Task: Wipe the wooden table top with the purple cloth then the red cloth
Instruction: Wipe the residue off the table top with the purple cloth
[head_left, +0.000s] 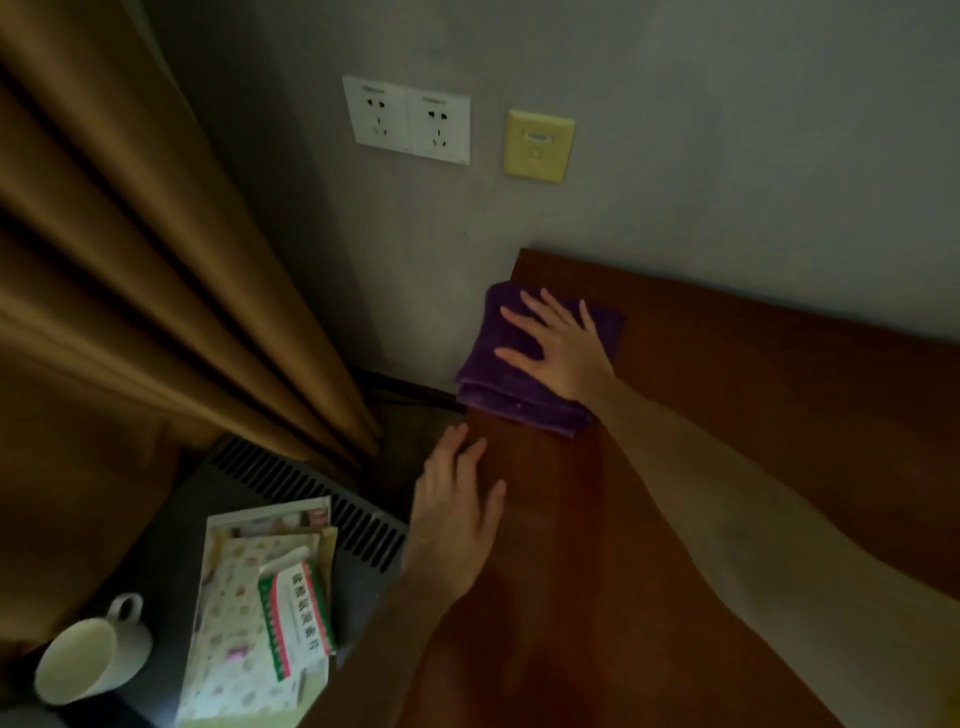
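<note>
A folded purple cloth (506, 400) lies on the far left corner of the wooden table top (727, 467), its left edge hanging a little over the side. My right hand (558, 348) presses flat on the cloth with the fingers spread. My left hand (460, 512) rests flat on the table's left edge, nearer to me, holding nothing. No red cloth is in view.
A grey wall with two white sockets (408, 119) and a yellow plate (539, 146) rises behind the table. Brown curtains (156, 312) hang at the left. Below left, a dark vented unit (322, 506) carries papers, a medicine box (298, 621) and a white mug (85, 654).
</note>
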